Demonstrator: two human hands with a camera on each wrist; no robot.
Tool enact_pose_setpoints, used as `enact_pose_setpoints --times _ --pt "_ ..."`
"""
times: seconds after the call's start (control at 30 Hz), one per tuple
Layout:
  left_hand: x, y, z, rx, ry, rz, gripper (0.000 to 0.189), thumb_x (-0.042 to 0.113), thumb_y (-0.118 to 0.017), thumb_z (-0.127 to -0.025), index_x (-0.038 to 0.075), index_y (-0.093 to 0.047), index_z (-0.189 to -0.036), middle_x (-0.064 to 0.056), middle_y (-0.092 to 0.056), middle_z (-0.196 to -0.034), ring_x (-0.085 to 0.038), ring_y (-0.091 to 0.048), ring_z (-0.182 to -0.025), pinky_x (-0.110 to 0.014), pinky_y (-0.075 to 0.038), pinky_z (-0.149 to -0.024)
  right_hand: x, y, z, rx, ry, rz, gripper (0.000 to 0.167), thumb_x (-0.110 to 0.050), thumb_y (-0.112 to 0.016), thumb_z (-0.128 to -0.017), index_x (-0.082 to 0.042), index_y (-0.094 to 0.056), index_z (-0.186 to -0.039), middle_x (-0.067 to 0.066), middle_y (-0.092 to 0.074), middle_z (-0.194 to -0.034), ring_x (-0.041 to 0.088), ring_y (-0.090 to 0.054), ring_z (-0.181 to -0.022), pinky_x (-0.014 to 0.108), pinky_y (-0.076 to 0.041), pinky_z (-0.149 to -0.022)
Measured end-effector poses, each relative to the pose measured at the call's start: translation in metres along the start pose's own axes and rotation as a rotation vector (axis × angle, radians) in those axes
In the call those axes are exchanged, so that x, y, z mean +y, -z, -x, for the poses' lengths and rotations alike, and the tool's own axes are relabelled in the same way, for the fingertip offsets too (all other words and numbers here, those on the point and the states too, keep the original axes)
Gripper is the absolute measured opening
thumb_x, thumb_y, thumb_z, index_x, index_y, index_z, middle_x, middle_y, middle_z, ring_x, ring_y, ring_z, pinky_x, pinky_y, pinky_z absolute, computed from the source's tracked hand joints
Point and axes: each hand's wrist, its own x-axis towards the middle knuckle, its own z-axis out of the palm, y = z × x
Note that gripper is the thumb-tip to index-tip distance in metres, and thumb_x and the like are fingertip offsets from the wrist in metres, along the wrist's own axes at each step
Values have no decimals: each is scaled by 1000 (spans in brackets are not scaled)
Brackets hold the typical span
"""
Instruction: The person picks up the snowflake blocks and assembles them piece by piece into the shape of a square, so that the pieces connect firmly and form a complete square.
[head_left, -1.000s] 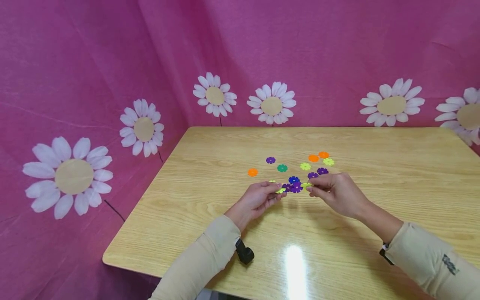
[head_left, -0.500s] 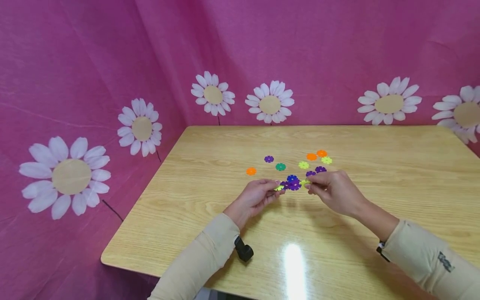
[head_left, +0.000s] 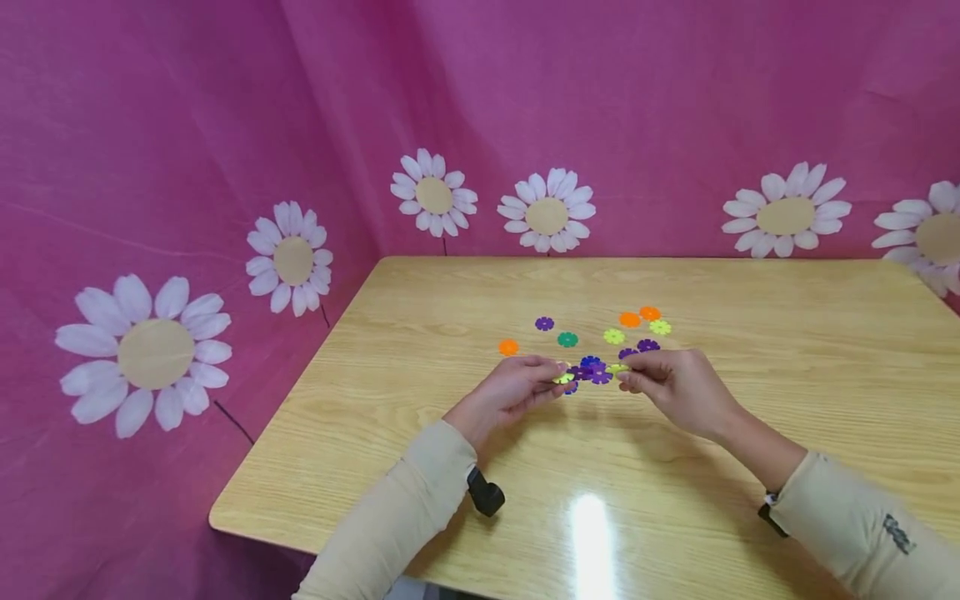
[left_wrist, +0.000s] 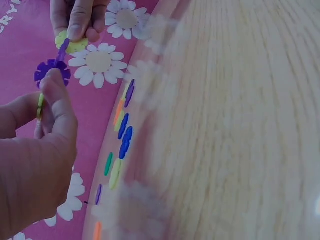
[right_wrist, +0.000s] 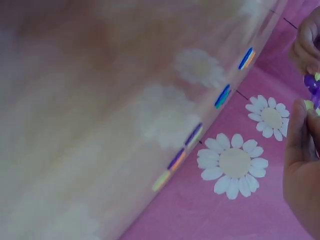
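- Centre of the clock: two flower-shaped purple discs (head_left: 601, 374), held above the tabletop (head_left: 420, 467) between a person's hands, one facing the left wrist's camera, the other edge-on.
- At 9 o'clock, the left hand (head_left: 517, 387) pinches a yellow disc (head_left: 562, 378) beside them.
- At 3 o'clock, the right hand (head_left: 682, 392) pinches a second yellow disc (left_wrist: 75, 46) against the edge-on purple one; I cannot tell whether their notches are fully locked.
- Scattered beyond: a green disc (head_left: 567, 340) towards 11 o'clock, two orange discs (head_left: 629, 320) towards 1.
- Good handling here, by my judgement, means lining notch up with notch, keeping the left grip firm and pushing gently, straight and close to the joint; a twist could bend a disc or pop one loose.
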Motion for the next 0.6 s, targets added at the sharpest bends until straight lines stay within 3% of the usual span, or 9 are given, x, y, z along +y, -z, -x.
enact_pose_setpoints --times 0.13,0.23,0.4,0.47,0.6 --pt "2 1 1 -64 18 -78 27 14 -62 -100 -1 -63 -122 -7 -68 -102 -16 -72 -90 -21 -61 -79 0 11 -3 -95 -45 -54 12 -3 -70 -92 1 -74 -101 6 -77 -85 14 -74 -77 24 -63 -71" --pt "6 2 2 -128 24 -188 31 27 -64 -99 6 -65 -122 -5 -69 -113 -18 -72 -93 -29 -61 -87 1 17 -6 -154 -79 -142 12 -2 -68 -92 2 -72 -103 8 -76 -90 7 -73 -80 29 -64 -75" --pt "13 -5 6 -175 7 -357 39 45 -61 -97 16 -70 -122 2 -64 -129 -21 -63 -116 -47 -51 -104 3 21 -9 -212 -65 -226 13 3 -66 -92 3 -70 -104 11 -76 -94 6 -73 -83 34 -64 -77" --pt "15 -9 7 -172 -7 -416 38 46 -61 -97 17 -73 -118 4 -65 -127 -18 -58 -122 -50 -48 -106 3 21 -10 -224 -37 -232 12 3 -66 -92 1 -71 -103 10 -76 -93 8 -73 -83 34 -64 -76" --pt "15 -14 8 -147 -35 -479 31 41 -63 -97 15 -75 -110 5 -66 -111 -14 -57 -108 -46 -50 -101 1 20 -11 -241 -7 -240 12 3 -65 -93 -1 -71 -102 8 -76 -92 8 -73 -82 32 -64 -74"
